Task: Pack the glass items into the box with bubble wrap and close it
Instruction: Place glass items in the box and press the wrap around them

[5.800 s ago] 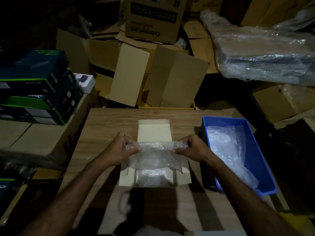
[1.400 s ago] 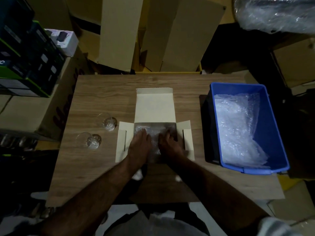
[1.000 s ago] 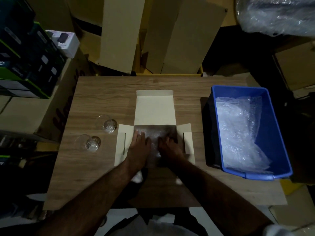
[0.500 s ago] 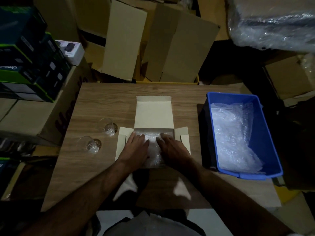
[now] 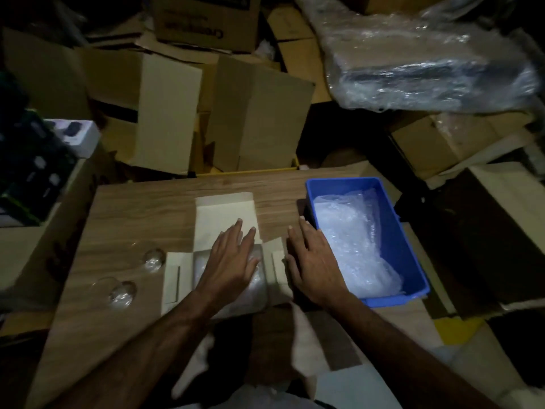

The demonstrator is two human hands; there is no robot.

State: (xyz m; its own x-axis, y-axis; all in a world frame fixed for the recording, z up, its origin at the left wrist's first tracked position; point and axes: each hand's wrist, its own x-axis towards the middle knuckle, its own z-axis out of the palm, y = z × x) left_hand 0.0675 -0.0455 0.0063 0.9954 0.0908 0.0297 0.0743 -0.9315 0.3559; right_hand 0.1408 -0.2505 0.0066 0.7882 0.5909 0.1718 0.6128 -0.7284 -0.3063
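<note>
A small cream box (image 5: pixel 224 214) lies open on the wooden table (image 5: pixel 141 214), lid flap folded away, side flaps spread. A sheet of bubble wrap (image 5: pixel 256 283) lines its inside. My left hand (image 5: pixel 233 261) lies flat over the box opening, fingers straight, covering most of the wrap. My right hand (image 5: pixel 312 261) hovers flat over the right side flap and the table, between the box and the blue bin. Two clear glass items stand left of the box: one glass (image 5: pixel 154 259) nearer the box, another glass (image 5: pixel 122 292) closer to me.
A blue plastic bin (image 5: pixel 415 261) holding more bubble wrap (image 5: pixel 354 240) stands at the table's right. Cardboard cartons (image 5: pixel 259 113) crowd behind the table. Stacked dark product boxes (image 5: pixel 32 160) sit at left. A plastic-wrapped bundle (image 5: pixel 427 57) lies at top right.
My right hand has left the box and moved right toward the blue bin. My left hand has slid forward over the wrap. The camera view has shifted left.
</note>
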